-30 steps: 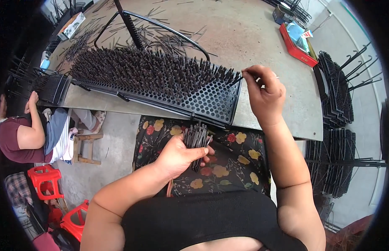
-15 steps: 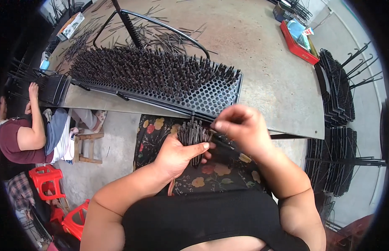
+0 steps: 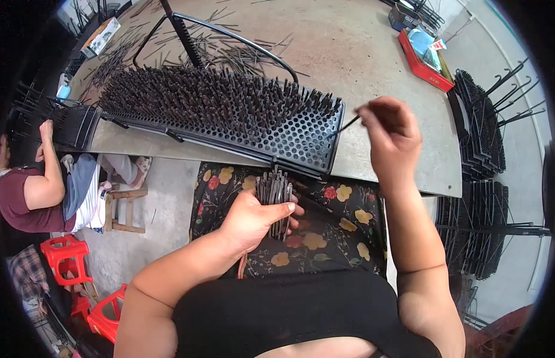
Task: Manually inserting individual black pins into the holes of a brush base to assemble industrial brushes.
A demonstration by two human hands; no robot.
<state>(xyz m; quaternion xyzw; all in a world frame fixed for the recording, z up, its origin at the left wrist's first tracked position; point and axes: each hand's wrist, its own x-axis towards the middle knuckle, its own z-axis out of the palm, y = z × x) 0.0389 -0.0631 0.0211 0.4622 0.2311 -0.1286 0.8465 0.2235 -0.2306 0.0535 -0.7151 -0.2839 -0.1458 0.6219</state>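
My left hand is wrapped round a bundle of thin dark rods, held upright over my floral-covered lap. Up at the right, my right hand pinches a single dark rod between thumb and fingers. That rod slants down to the left, its tip by the right end of a black perforated rack. Densely packed rods stand in the rack's holes over its left and middle. Bare holes show at its right end. The rack rests along the table's near edge.
Loose rods lie scattered on the table behind the rack, below a curved metal handle. A red tray stands at the far right. Stacked black racks line the right side. At left, another person sits near red stools.
My right hand has moved up and to the right, away from the bundle, carrying one rod to the rack's right end. The left hand keeps its hold.
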